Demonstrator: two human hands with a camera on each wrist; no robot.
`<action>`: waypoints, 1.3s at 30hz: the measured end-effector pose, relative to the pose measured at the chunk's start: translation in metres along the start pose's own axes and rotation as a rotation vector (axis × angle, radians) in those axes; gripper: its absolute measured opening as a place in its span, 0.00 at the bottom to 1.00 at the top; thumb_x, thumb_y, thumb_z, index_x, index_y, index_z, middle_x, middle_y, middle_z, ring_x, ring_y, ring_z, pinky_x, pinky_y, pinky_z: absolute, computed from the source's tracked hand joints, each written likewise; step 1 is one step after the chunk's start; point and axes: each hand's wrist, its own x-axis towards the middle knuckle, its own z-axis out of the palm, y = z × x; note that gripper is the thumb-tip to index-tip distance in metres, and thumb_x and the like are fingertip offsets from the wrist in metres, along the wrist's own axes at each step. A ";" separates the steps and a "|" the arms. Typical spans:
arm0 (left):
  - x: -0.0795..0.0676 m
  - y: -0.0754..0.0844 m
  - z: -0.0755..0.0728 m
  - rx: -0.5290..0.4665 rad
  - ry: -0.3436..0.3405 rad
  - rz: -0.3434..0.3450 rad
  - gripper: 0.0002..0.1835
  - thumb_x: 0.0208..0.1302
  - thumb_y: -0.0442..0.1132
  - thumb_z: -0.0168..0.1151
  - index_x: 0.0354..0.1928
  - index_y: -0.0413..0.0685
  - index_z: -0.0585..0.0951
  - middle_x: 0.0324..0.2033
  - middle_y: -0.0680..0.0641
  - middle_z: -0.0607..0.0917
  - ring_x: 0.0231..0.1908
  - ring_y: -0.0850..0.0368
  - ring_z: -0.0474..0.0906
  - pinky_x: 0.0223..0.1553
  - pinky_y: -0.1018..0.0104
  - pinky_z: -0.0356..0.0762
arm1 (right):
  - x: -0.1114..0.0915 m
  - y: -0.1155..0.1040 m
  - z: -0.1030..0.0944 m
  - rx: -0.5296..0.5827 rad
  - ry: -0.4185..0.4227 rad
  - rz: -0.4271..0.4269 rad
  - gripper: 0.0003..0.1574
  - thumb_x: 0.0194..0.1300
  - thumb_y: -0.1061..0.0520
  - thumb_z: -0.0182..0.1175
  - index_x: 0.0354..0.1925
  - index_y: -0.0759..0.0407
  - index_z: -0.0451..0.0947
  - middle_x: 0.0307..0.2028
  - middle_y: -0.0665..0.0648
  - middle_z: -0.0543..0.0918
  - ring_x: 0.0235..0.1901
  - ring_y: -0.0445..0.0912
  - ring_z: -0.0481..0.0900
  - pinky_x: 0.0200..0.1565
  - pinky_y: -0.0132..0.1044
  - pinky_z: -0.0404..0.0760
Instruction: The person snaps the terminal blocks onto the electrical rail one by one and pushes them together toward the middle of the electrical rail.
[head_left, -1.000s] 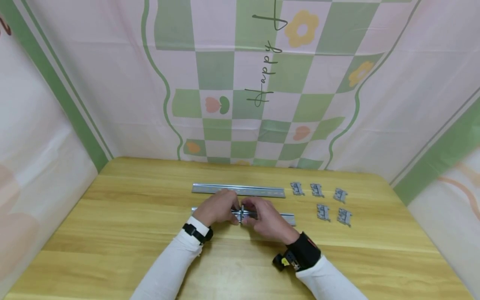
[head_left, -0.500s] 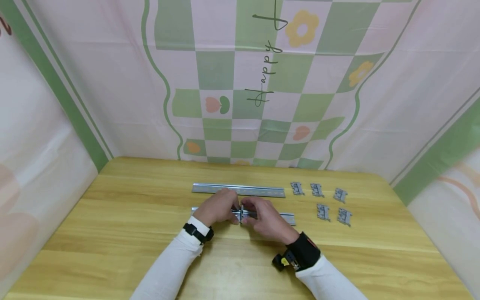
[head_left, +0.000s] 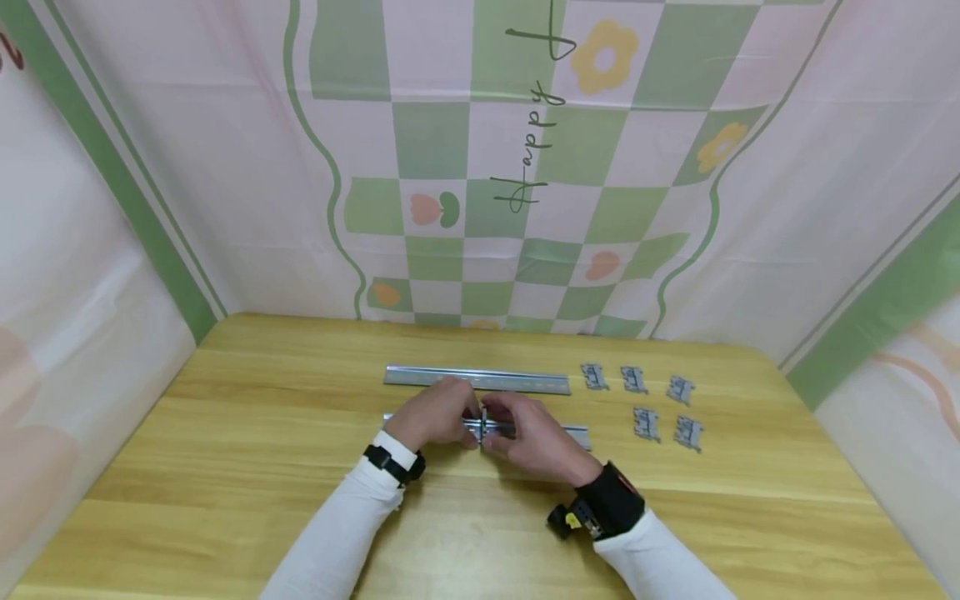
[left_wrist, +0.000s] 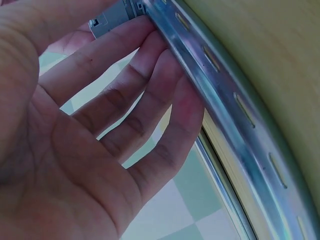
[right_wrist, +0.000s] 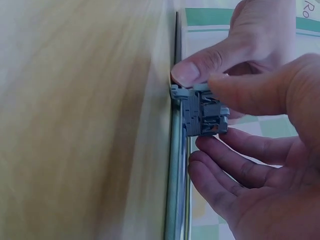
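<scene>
A slotted metal DIN rail (head_left: 577, 437) lies crosswise before me, its middle covered by both hands. A grey terminal block (right_wrist: 202, 112) stands upright across it, between my hands. My left hand (head_left: 438, 410) grips the rail just left of the block; in the left wrist view its fingertips line the rail's edge, and the right wrist view shows its thumb close beside the block. My right hand (head_left: 536, 437) holds the block from the right, thumb on one end and fingers at the other. The block's foot is partly hidden by fingers.
A second DIN rail (head_left: 525, 383) lies parallel behind the first. To the right, several loose terminal blocks (head_left: 647, 424) lie flat in two rows on the wooden table (head_left: 225, 458). A patterned cloth (head_left: 495, 208) hangs behind the table's back edge.
Almost nothing moves. The block and front rail tip or shift very slightly, and my right wrist moves a touch to the right; both hands keep their hold.
</scene>
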 end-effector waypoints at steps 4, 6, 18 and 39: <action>0.000 0.000 0.000 -0.016 -0.019 -0.010 0.07 0.40 0.37 0.72 0.23 0.52 0.82 0.19 0.59 0.78 0.20 0.62 0.72 0.22 0.70 0.70 | -0.004 0.002 -0.006 -0.004 0.012 -0.008 0.35 0.58 0.53 0.62 0.61 0.59 0.64 0.57 0.58 0.71 0.55 0.50 0.72 0.52 0.40 0.70; 0.000 0.001 0.000 -0.026 -0.025 -0.012 0.07 0.40 0.37 0.71 0.23 0.52 0.82 0.18 0.59 0.78 0.19 0.62 0.71 0.21 0.70 0.71 | -0.005 0.003 -0.010 -0.024 0.026 -0.013 0.35 0.57 0.52 0.62 0.61 0.59 0.65 0.56 0.59 0.72 0.55 0.52 0.72 0.52 0.42 0.70; -0.002 0.001 -0.002 -0.025 -0.036 -0.007 0.06 0.42 0.38 0.71 0.25 0.53 0.82 0.22 0.60 0.79 0.21 0.62 0.73 0.23 0.71 0.71 | -0.010 0.005 -0.037 -0.132 0.011 0.008 0.34 0.55 0.49 0.64 0.57 0.59 0.70 0.53 0.59 0.75 0.53 0.54 0.72 0.52 0.47 0.70; -0.003 -0.005 -0.001 0.069 0.024 -0.023 0.05 0.43 0.40 0.69 0.25 0.55 0.82 0.28 0.57 0.80 0.26 0.62 0.72 0.29 0.70 0.70 | -0.035 0.039 -0.104 -0.383 0.069 0.170 0.33 0.55 0.51 0.63 0.57 0.63 0.69 0.50 0.62 0.76 0.50 0.57 0.73 0.49 0.48 0.71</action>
